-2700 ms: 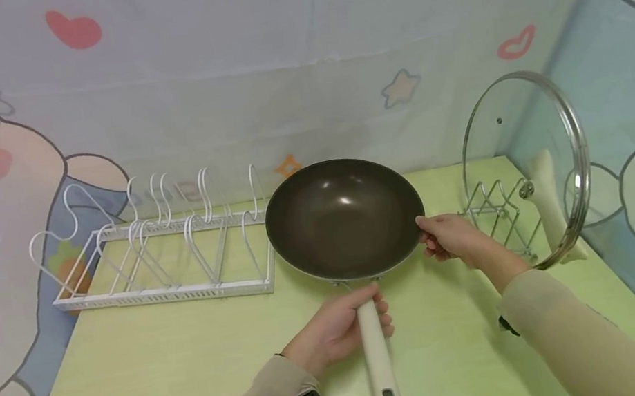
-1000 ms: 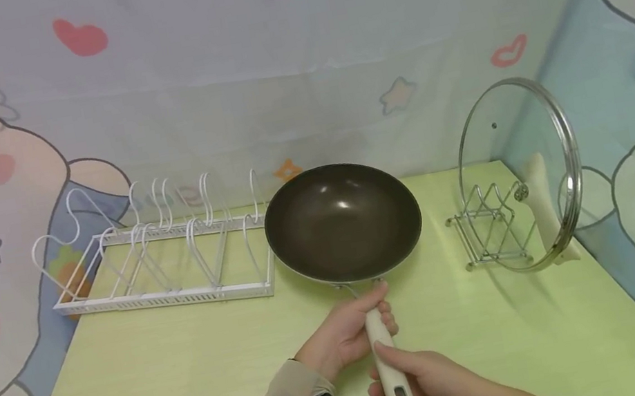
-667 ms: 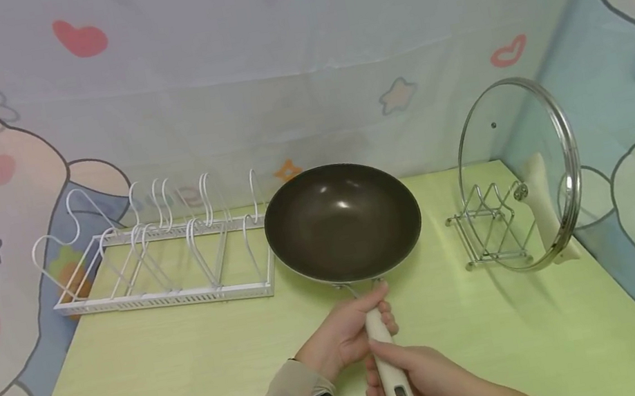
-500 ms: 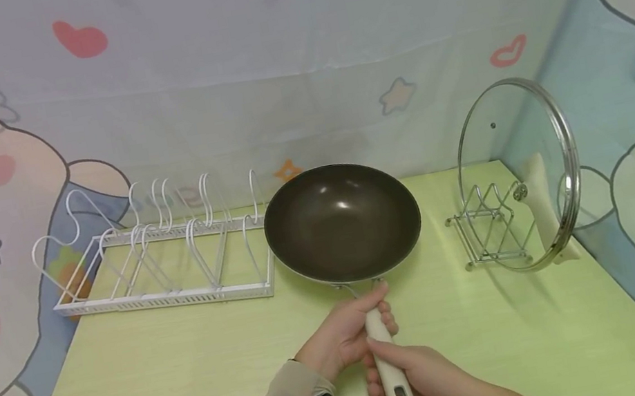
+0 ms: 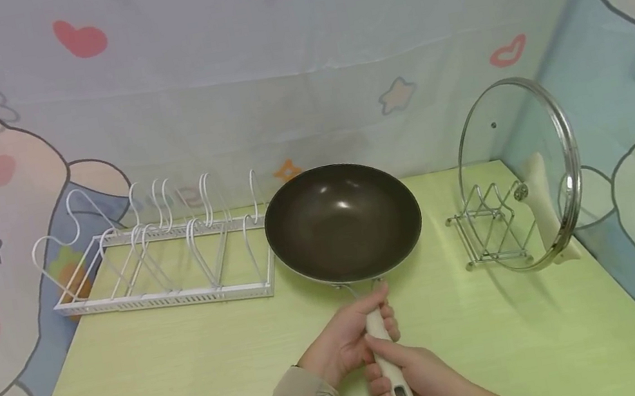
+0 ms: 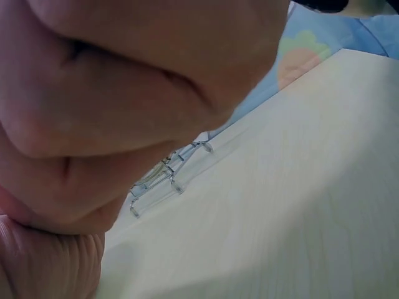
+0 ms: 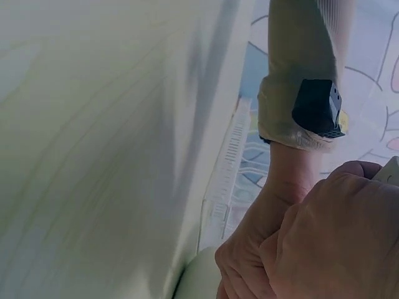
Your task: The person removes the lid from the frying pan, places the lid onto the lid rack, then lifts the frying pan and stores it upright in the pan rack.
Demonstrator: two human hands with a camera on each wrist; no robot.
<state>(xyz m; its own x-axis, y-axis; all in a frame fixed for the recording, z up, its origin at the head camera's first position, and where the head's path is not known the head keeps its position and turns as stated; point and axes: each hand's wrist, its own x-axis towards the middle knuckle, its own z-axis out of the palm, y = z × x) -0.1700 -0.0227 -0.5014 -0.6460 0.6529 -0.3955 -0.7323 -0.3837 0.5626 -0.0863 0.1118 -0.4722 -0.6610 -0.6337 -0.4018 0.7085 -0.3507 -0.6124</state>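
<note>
A dark-brown wok (image 5: 342, 222) with a cream handle (image 5: 394, 381) sits at the middle of the table, its bowl facing up. My left hand (image 5: 346, 339) grips the handle close to the bowl, thumb lying along the top. Just behind it, my right hand (image 5: 417, 381) holds the same handle nearer its end, fingers curled underneath. The two hands touch or nearly touch. In the left wrist view, curled fingers (image 6: 112, 106) fill the upper left and hide the handle. The right wrist view shows the right hand (image 7: 336, 237) in front of the left hand (image 7: 249, 249).
A white wire rack (image 5: 164, 297) stands left of the wok, its right end close to the bowl. To the right, a small chrome rack (image 5: 491, 225) holds a glass lid (image 5: 568, 170) upright. The pale green table (image 5: 153, 386) meets a printed cloth backdrop (image 5: 242, 49).
Earlier my right hand was at the wok's right rim; it has since come down to the handle and tightened slightly round it. The wok stays nearly in place.
</note>
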